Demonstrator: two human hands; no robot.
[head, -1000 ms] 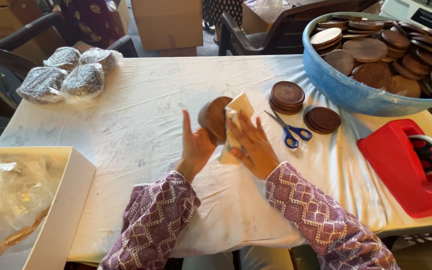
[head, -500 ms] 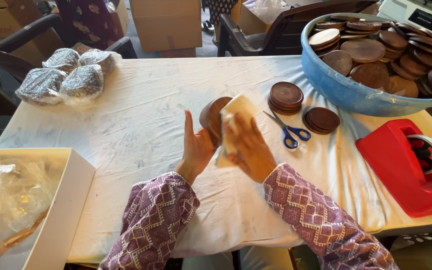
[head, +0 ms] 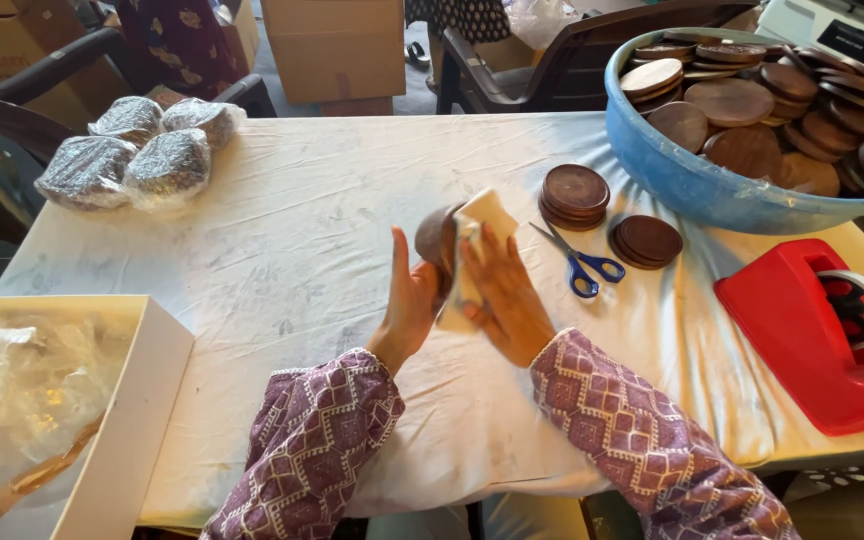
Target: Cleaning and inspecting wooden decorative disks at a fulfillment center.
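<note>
Table (head: 332, 230) fills most of the frame, covered in a wrinkled white cloth; front edge runs under my sleeves at the bottom, right edge drops off past the red tape dispenser (head: 812, 335) at lower right. Blue basin (head: 687, 180) at upper right, heaped with dark round wooden discs, overhangs the far right side. Open white box (head: 127, 420) with clear plastic inside sits at lower left, just off the table corner. Three foil-wrapped bundles (head: 137, 150) at upper left. Two short stacks of discs (head: 574, 195) right of centre, blue-handled scissors (head: 582, 265) just beside them.

My left hand (head: 407, 305) is at centre frame, fingers straight and open, palm backing a brown wooden disc (head: 434, 238) held on edge above the table. My right hand (head: 502, 295) presses a folded pale cloth (head: 482, 215) flat against the disc's other face, fingers spread on it.

Handling, as I judge it: the disc looks stiff and solid, light enough for one hand, smooth so it may slip; best pinched by the rim or sandwiched face to face. Cloth is soft and limp, grabs anywhere.

Open room: broad bare stretch left of my hands, towards the bundles. Right side is crowded.
</note>
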